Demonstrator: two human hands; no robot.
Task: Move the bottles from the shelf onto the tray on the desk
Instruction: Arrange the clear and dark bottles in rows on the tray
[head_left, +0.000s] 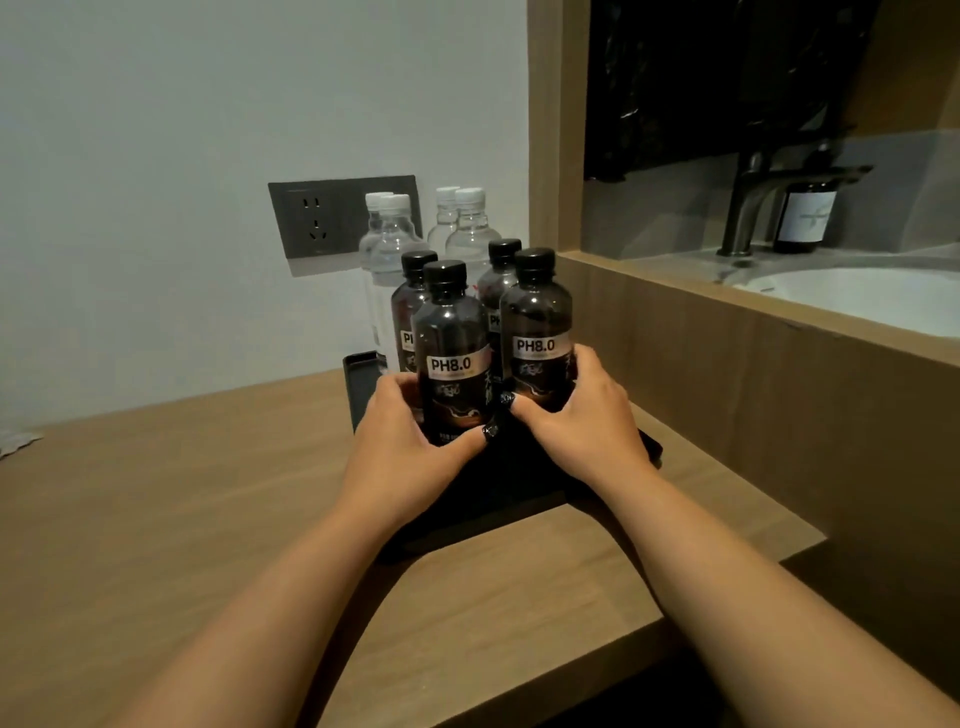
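On the tray (363, 384), both front dark bottles stand upright, left hand (410, 447) fingers curled round one (452, 353), right hand (582, 415) fingers round the other (537, 327), each directly ahead.

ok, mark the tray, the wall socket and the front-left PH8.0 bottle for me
tray (358, 382): head view, bare left rim at the back corner.
wall socket (317, 221): head view, middle of the grey plate.
front-left PH8.0 bottle (451, 332): head view, dark body above the label.
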